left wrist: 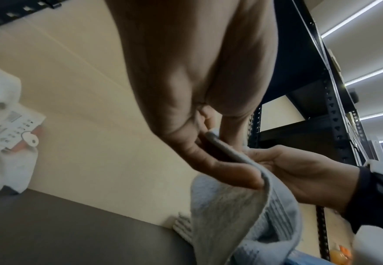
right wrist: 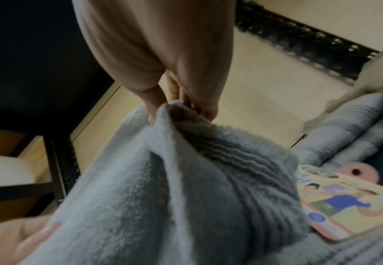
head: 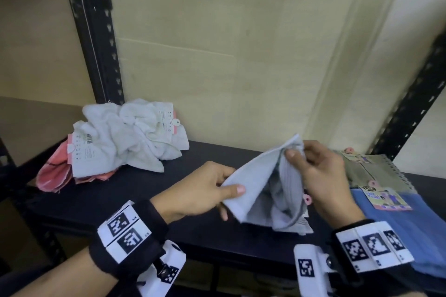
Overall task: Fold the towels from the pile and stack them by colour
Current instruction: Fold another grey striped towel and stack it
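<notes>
A pale grey towel is held above the shelf, one corner pinched in the left hand grip and another in the right hand, probably so edges can be matched. The pile lies far left.

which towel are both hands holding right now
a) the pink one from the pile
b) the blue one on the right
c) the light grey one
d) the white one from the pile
c: the left hand and the right hand each pinch an edge of the light grey towel above the shelf, while the pile of white and pink towels lies untouched to the left and the blue towel rests at the right.
</notes>
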